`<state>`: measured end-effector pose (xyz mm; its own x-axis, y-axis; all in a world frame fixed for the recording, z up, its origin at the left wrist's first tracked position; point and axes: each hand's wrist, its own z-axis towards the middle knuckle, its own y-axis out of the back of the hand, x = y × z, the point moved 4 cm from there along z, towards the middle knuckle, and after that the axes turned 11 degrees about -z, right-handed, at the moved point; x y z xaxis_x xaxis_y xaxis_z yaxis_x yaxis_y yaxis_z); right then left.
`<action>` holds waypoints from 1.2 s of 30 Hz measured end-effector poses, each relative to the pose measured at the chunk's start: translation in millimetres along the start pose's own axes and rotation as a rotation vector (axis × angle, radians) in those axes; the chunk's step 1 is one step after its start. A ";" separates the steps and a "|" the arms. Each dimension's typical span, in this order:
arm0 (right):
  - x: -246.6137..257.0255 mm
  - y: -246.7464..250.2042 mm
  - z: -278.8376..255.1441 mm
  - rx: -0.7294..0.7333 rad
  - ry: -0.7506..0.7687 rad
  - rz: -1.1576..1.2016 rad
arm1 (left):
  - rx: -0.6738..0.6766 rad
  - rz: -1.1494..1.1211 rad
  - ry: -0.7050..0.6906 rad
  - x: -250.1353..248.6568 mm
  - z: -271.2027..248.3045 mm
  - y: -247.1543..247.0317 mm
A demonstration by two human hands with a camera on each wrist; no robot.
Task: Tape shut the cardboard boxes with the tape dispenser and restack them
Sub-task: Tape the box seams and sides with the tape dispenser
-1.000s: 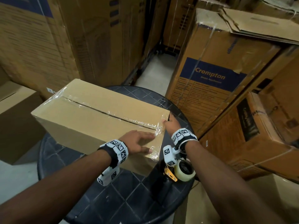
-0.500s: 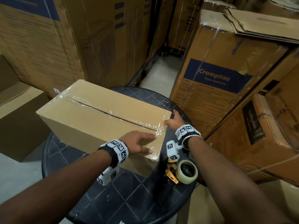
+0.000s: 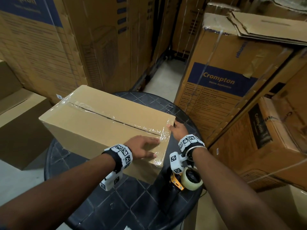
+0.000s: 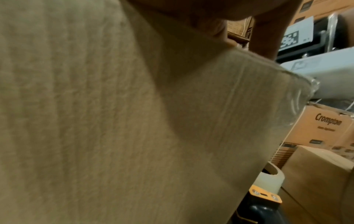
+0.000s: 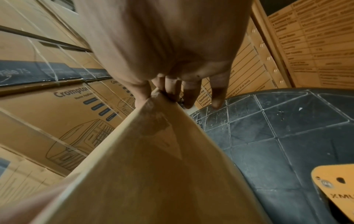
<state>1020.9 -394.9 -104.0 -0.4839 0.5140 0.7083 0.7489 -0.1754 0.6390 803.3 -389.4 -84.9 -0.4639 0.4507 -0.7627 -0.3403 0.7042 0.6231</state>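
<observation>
A plain cardboard box (image 3: 106, 120) lies on a round black table (image 3: 116, 205), its top seam covered with clear tape that wraps down the right end. My left hand (image 3: 146, 147) presses flat, fingers straight, on the near side face by the right end. At the box's far right top corner, my right hand (image 3: 173, 129) grips with the thumb on top; in the right wrist view the thumb and forefinger of that hand (image 5: 168, 45) pinch the box (image 5: 162, 174) at this corner. The yellow tape dispenser (image 3: 187, 180) with its clear roll lies on the table under my right wrist, held by nobody.
Tall printed appliance cartons (image 3: 221, 83) crowd the back and right, close to the table's rim. More plain boxes (image 3: 20, 123) stand on the floor at left. A narrow strip of floor (image 3: 162, 77) runs back between the stacks.
My right hand has edged a little along the box's right end to the far corner. The left hand and the dispenser have stayed put.
</observation>
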 end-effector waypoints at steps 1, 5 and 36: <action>2.8 2.8 -4.3 -0.005 0.011 -0.030 | -0.017 -0.018 0.006 -2.9 0.6 0.5; 8.7 6.3 -10.5 -0.028 0.025 -0.148 | -0.064 0.273 -0.045 -26.5 3.7 1.8; 53.7 -35.2 -88.6 0.004 0.178 -0.905 | 0.220 0.537 0.134 55.3 -34.3 89.5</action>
<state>928.5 -435.6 -61.8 -0.9483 0.3165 -0.0248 0.0525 0.2335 0.9709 719.1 -320.2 -65.4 -0.6285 0.7118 -0.3136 0.1409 0.5007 0.8541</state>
